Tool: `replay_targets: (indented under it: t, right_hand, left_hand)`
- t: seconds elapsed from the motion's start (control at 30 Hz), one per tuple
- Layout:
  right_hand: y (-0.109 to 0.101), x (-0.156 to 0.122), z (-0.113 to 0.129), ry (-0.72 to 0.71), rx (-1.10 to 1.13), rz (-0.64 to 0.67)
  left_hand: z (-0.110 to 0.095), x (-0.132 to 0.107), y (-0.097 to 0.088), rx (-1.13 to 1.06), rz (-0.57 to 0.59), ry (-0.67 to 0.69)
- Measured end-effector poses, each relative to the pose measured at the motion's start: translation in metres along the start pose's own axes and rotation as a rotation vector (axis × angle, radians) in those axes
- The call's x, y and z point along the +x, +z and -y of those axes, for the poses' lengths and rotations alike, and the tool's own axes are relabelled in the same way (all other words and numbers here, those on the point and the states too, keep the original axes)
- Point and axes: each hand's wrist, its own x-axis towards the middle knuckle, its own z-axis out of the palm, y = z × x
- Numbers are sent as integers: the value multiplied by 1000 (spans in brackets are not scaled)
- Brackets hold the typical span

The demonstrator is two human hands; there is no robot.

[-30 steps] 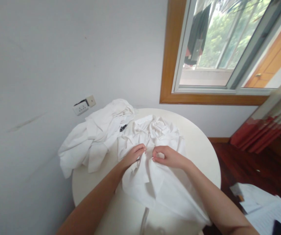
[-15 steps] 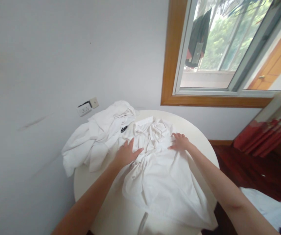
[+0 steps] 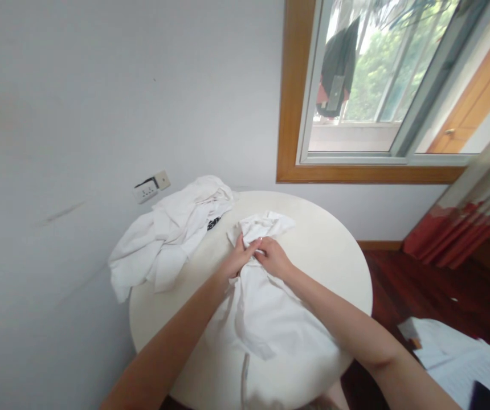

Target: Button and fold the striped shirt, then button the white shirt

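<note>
A white garment lies on a round white table, bunched narrow at its middle with a crumpled end beyond my hands. My left hand and my right hand meet at that narrow part, fingers pressed together and gathering the cloth between them. Both forearms reach in from the bottom of the view over the garment's lower part.
A second heap of white clothes with a small black mark lies at the table's back left, hanging over the edge by the wall. A wall socket sits behind it. A window is at the right; red curtain and papers lie lower right.
My hands were spread flat and apart on the garment; now they have come together at its middle and the cloth has been gathered in, much narrower than before.
</note>
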Motion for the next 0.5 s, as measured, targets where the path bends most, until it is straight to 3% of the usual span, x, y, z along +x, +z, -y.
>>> replay_targets:
  t: [0.07, 0.2, 0.33, 0.4, 0.5]
  right_hand:
    - [-6, -5, 10, -49, 77, 4]
    - [-16, -13, 23, -53, 192, -51]
    - [-34, -16, 34, -42, 278, -33]
    - [-49, -17, 38, -96, 394, 79]
    - [-75, -21, 35, -116, 628, 222]
  left_hand:
    - [-3, -14, 3, -71, -2, 3]
    - [-2, -37, 9, -102, 44, 148]
    - [-7, -44, 7, -78, 2, 233]
    - [-16, -40, -5, 30, 7, 205]
    - [-36, -30, -43, 244, 55, 214]
